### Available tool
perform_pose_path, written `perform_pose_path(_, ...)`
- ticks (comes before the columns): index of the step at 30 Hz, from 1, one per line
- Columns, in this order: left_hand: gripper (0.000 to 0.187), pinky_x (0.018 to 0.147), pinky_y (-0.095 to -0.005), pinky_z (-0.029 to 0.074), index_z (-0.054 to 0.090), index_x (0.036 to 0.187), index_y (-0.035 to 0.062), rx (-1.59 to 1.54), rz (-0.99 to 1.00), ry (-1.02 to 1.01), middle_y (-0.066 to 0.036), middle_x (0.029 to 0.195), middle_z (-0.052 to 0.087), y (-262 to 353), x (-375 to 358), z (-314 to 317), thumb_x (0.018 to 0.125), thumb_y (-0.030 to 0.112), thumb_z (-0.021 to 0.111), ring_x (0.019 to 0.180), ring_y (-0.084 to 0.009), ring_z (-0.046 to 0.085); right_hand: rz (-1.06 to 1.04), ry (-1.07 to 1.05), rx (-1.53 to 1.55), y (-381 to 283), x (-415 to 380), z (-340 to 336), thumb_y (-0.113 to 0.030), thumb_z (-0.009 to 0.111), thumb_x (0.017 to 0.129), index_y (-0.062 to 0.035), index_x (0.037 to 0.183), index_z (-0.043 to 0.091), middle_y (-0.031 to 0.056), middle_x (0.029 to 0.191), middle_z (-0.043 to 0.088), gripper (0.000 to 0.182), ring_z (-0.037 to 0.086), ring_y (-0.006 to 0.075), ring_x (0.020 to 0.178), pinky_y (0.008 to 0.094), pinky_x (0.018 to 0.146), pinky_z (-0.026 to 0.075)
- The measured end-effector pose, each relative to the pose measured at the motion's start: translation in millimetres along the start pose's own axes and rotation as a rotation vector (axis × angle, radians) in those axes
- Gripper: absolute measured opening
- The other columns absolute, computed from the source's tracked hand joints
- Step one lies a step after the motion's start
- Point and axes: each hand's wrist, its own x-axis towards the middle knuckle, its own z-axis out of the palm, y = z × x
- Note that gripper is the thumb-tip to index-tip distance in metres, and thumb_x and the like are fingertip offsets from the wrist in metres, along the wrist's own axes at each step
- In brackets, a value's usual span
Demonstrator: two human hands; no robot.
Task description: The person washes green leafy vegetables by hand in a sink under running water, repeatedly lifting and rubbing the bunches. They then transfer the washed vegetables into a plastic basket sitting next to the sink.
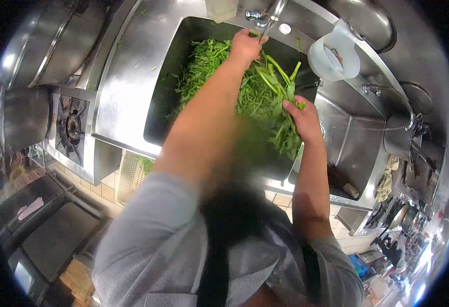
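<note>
A big heap of leafy greens [204, 59] fills much of the dark sink basin [165, 102]. My left hand [246, 47] is at the basin's far side, beside the faucet spout [274, 14]. Its fingers are closed, with bits of green stem showing around them. On the right, my right hand [303, 117] grips a bunch of leafy stalks [284, 92], thumb on top. The thick pale-green stalk ends point up and away, and leaves hang down toward the near rim. My left forearm hides part of the heap.
A translucent plastic pitcher [331, 56] stands at the back right. Beyond the divider is a second steel sink [360, 138] with a bundled brush [349, 189] in it. A gas burner [72, 125] is at left, and a pale basket [131, 174] sits below the counter.
</note>
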Motion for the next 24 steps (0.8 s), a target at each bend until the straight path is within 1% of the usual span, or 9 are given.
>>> perform_pose_path(3, 0.053, 0.062, -0.0395, 0.055, 0.052, 0.109, -0.0077, 0.099, -0.03, 0.072, -0.02, 0.093, 0.066, -7, 27, 9, 0.08, 0.031, 0.075, 0.083, -0.0231, 0.066, 0.095, 0.036, 0.085, -2, -13, -3, -0.019, 0.068, 0.087, 0.0014, 0.099, 0.066, 0.004, 0.085, 0.068, 0.023, 0.058, 0.0104, 0.072, 0.0266, 0.069, 0.046)
perform_pose_path(5, 0.065, 0.096, -0.0533, 0.045, 0.05, 0.129, 0.0008, 0.319, 0.002, -0.086, -0.02, 0.128, 0.056, -19, 35, 9, 0.081, 0.038, 0.074, 0.119, -0.036, 0.052, 0.097, 0.031, 0.11, -2, -15, -6, -0.018, 0.068, 0.088, 0.0014, 0.1, 0.066, 0.0038, 0.085, 0.067, 0.023, 0.058, 0.0104, 0.072, 0.0265, 0.069, 0.046)
perform_pose_path(10, 0.07, 0.094, -0.0516, 0.047, 0.051, 0.131, 0.0035, 0.415, -0.362, -0.366, -0.019, 0.13, 0.054, 2, -27, 8, 0.08, 0.046, 0.073, 0.119, -0.0353, 0.052, 0.103, 0.047, 0.104, -2, -9, -8, -0.017, 0.068, 0.088, 0.0012, 0.1, 0.066, 0.0034, 0.086, 0.067, 0.022, 0.059, 0.0099, 0.074, 0.0257, 0.069, 0.047)
perform_pose_path(12, 0.064, 0.092, -0.0477, 0.049, 0.055, 0.127, 0.0044, 0.017, -0.389, -0.813, -0.016, 0.125, 0.058, -12, -39, -2, 0.081, 0.045, 0.072, 0.116, -0.0302, 0.055, 0.047, -0.002, 0.192, 9, 1, -5, -0.016, 0.068, 0.088, 0.0008, 0.1, 0.066, 0.0031, 0.086, 0.067, 0.021, 0.06, 0.01, 0.074, 0.0256, 0.07, 0.047)
perform_pose_path(15, 0.048, 0.087, -0.0416, 0.053, 0.061, 0.114, 0.0055, 0.154, -0.238, -0.621, -0.013, 0.101, 0.065, -16, -31, -10, 0.082, 0.038, 0.073, 0.101, -0.0208, 0.061, 0.081, -0.018, 0.193, 3, 4, -3, -0.016, 0.069, 0.088, 0.0, 0.099, 0.066, 0.0026, 0.086, 0.067, 0.02, 0.059, 0.0096, 0.073, 0.0254, 0.069, 0.047)
perform_pose_path(17, 0.04, 0.09, -0.0458, 0.05, 0.064, 0.108, 0.0043, 0.007, -0.24, -0.49, -0.013, 0.103, 0.066, -21, -19, -20, 0.084, 0.035, 0.072, 0.106, -0.0228, 0.059, 0.069, -0.007, 0.206, -1, 4, -2, -0.016, 0.069, 0.088, 0.0, 0.099, 0.066, 0.0024, 0.086, 0.067, 0.02, 0.059, 0.0095, 0.073, 0.025, 0.068, 0.046)
perform_pose_path(19, 0.053, 0.095, -0.0498, 0.045, 0.058, 0.123, 0.0044, 0.14, -0.161, -0.057, -0.018, 0.121, 0.061, -9, -19, -32, 0.084, 0.038, 0.071, 0.116, -0.0287, 0.056, 0.057, 0.005, 0.22, 0, 6, -2, -0.017, 0.069, 0.088, 0.0, 0.099, 0.066, 0.0021, 0.085, 0.067, 0.02, 0.059, 0.0094, 0.072, 0.0245, 0.068, 0.046)
perform_pose_path(20, 0.073, 0.105, -0.0556, 0.033, 0.044, 0.139, 0.0071, 0.2, -0.291, -0.04, -0.02, 0.138, 0.049, -5, -23, -35, 0.085, 0.052, 0.065, 0.13, -0.0324, 0.045, 0.05, -0.008, 0.204, 2, 9, -2, -0.018, 0.068, 0.088, -0.0008, 0.1, 0.065, 0.0015, 0.087, 0.066, 0.021, 0.058, 0.0089, 0.074, 0.0249, 0.07, 0.046)
perform_pose_path(24, 0.09, 0.111, -0.0594, 0.016, 0.035, 0.144, 0.0055, 0.075, -0.487, -0.393, -0.02, 0.143, 0.043, -17, -62, -17, 0.083, 0.068, 0.056, 0.137, -0.0314, 0.036, 0.082, -0.025, 0.104, -10, 15, 13, -0.019, 0.068, 0.088, -0.0004, 0.102, 0.064, 0.0013, 0.087, 0.067, 0.023, 0.058, 0.0085, 0.076, 0.0251, 0.071, 0.046)
